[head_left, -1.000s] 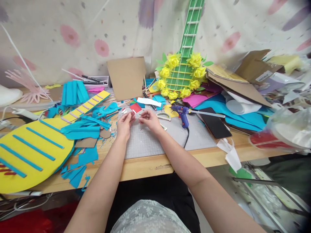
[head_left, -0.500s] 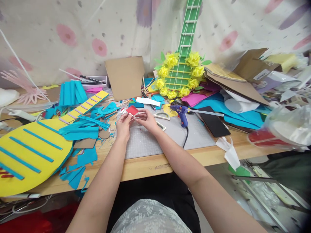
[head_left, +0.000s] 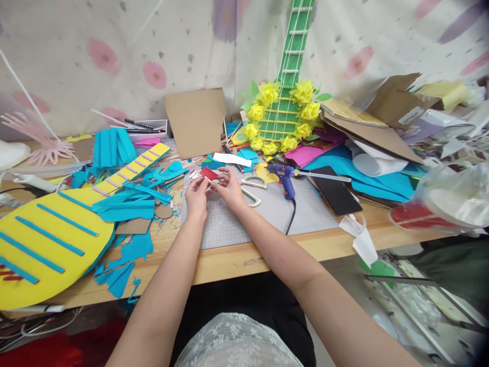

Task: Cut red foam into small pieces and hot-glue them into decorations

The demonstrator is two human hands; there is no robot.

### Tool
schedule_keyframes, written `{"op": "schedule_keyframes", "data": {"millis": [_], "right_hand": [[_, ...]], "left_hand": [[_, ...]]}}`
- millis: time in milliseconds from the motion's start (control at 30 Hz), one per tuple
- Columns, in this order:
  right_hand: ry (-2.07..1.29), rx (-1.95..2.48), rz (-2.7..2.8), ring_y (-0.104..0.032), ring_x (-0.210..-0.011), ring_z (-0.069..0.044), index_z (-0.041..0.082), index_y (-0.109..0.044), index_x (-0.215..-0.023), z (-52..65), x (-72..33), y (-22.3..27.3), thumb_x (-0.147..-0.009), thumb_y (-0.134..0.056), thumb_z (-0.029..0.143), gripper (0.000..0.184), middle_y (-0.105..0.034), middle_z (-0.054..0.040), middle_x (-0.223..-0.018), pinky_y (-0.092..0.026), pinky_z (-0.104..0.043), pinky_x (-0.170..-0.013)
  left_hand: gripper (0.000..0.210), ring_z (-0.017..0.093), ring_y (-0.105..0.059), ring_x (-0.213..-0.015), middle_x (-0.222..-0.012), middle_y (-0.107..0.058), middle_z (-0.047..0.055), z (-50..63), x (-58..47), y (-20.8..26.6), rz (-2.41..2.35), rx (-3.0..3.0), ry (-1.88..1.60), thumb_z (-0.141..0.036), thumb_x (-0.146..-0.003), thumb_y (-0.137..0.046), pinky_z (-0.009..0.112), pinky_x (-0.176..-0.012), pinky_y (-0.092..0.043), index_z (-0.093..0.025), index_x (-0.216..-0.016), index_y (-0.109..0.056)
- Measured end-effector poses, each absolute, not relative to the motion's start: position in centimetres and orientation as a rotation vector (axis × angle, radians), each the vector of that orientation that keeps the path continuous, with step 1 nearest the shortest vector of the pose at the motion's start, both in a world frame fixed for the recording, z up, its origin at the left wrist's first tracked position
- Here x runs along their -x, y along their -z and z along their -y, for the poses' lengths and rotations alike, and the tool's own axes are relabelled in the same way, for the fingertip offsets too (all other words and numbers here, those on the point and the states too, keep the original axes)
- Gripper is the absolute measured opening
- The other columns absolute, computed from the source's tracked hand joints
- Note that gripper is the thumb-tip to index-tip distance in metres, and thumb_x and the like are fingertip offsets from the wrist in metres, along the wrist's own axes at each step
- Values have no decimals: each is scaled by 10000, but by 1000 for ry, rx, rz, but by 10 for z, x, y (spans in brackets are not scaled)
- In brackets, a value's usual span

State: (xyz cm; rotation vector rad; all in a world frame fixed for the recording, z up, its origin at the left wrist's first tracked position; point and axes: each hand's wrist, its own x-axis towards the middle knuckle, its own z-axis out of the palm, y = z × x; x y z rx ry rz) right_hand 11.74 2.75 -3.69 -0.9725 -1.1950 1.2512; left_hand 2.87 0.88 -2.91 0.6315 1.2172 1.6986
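A small piece of red paper (head_left: pixel 208 173) is pinched between my two hands above the grey cutting mat (head_left: pixel 225 229). My left hand (head_left: pixel 196 196) grips its near left edge with thumb and fingers. On the other side, my right hand (head_left: pixel 228 189) has its fingers bent around the right edge. Fingers hide the lower part of the paper. Scissors (head_left: pixel 250 198) lie just right of my right hand, their handles showing. Farther right rests a blue glue gun (head_left: pixel 285 181) with a clear glue stick in its back. A white strip (head_left: pixel 232 160) lies behind my hands.
A yellow paper guitar (head_left: pixel 49 239) and blue scraps (head_left: pixel 126 209) cover the left of the table. Behind, a green guitar (head_left: pixel 284 114) with yellow flowers leans against the curtain. A black phone (head_left: pixel 336 191), coloured sheets and cardboard (head_left: pixel 196 122) lie about.
Both hands have shifted very slightly, and the right fingers have moved closer in over the red paper. The things on the table have stayed in place.
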Motion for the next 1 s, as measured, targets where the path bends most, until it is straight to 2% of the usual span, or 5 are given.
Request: {"op": "schedule_keyframes", "data": {"millis": [133,333,667,833,1000], "right_hand": [[-1239,970,1162,-590,-576,-84,238,-418,-997,-26,-118,35,-630,-651,233,435,-594,31,-845,-495,-242,-587],[-1312,963,1076,-594,-584,-99,233,-409,-949,-27,-122,32,-609,-659,224,422,-617,49,-765,-518,-275,-636],[-1598,900,855,-604,-553,-99,209,-442,-908,-26,-126,30,-505,-761,196,514,-630,62,-668,-520,-246,-568],[-1685,870,889,-603,-541,-92,194,-470,-902,-26,-128,30,-508,-782,211,504,-657,30,-690,-493,-216,-518],[-1626,925,934,-596,-544,-98,197,-477,-889,-25,-128,29,-518,-765,195,470,-630,51,-664,-474,-222,-514]], "left_hand": [[251,123,-614,-661,-739,-644,16,-9,-30,27,-1232,-601,-1685,-281,-565,-724,271,-644,-517,-153,-756,-625],[197,171,-657,-795,-845,-684,69,-8,-23,28,-1183,-604,-1596,-298,-684,-644,288,-655,-531,-161,-826,-653],[327,126,-617,-676,-747,-680,22,-5,-21,27,-1100,-602,-1610,-293,-456,-806,291,-694,-525,-149,-727,-692],[298,136,-622,-673,-718,-675,28,-5,-19,25,-1096,-595,-1562,-291,-461,-800,280,-677,-517,-149,-699,-692],[222,150,-628,-687,-698,-673,31,-6,-22,27,-1143,-634,-1563,-298,-528,-754,286,-672,-522,-149,-678,-688]]}}
